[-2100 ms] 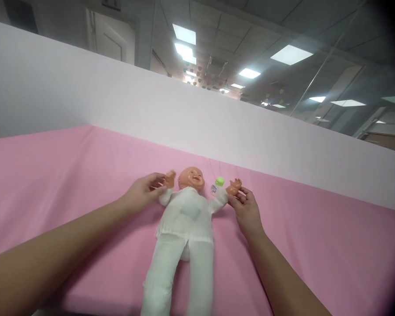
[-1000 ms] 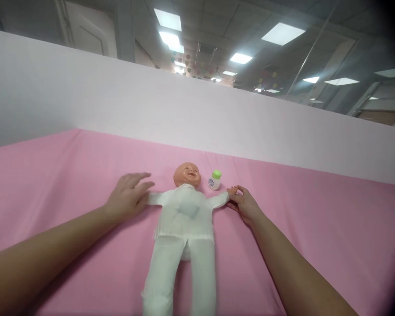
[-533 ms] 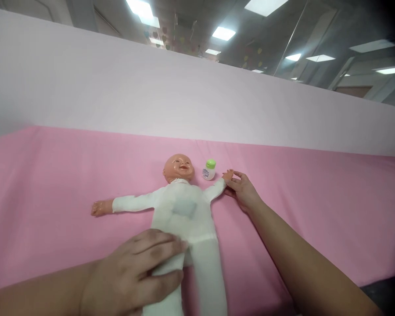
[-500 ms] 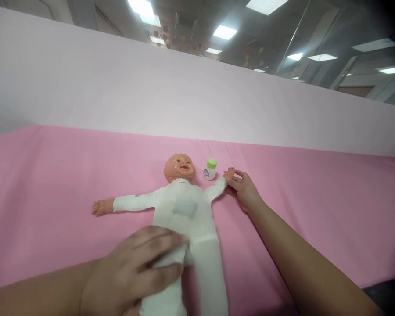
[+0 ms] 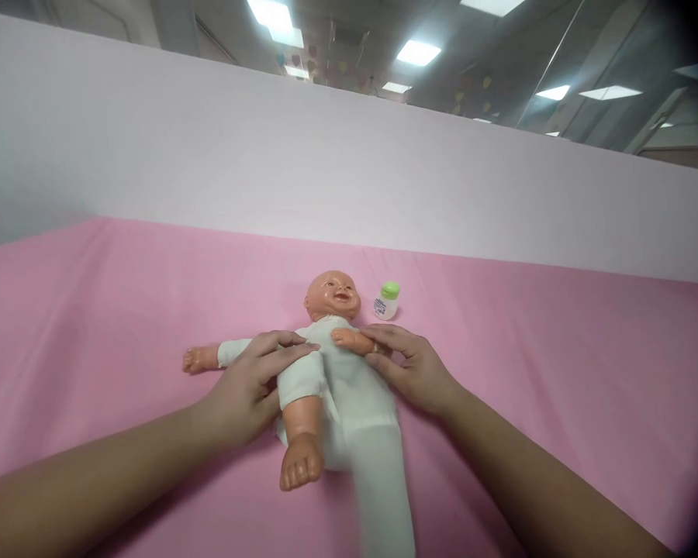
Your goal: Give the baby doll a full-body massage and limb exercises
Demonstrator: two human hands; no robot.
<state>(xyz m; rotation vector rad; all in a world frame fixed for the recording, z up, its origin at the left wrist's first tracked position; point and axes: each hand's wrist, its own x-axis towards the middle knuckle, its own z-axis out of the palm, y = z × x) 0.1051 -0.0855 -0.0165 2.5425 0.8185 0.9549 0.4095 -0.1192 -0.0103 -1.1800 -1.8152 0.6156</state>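
Note:
A baby doll (image 5: 349,387) in a white suit lies on its back on the pink sheet (image 5: 93,310), head pointing away from me. My left hand (image 5: 250,387) wraps round the doll's bent leg, which is folded up toward its belly with the bare foot sticking out. My right hand (image 5: 410,368) grips the doll's arm and holds it across the chest. The doll's other arm stretches out to the left, and its other leg lies straight toward me.
A small white bottle with a green cap (image 5: 387,301) stands upright just right of the doll's head. A pale wall panel (image 5: 326,163) rises behind the sheet. Ceiling lights show above it.
My left hand has pushed the doll's leg up so the knee is bent and the foot is bare. My right hand has brought the doll's outstretched arm in over its chest.

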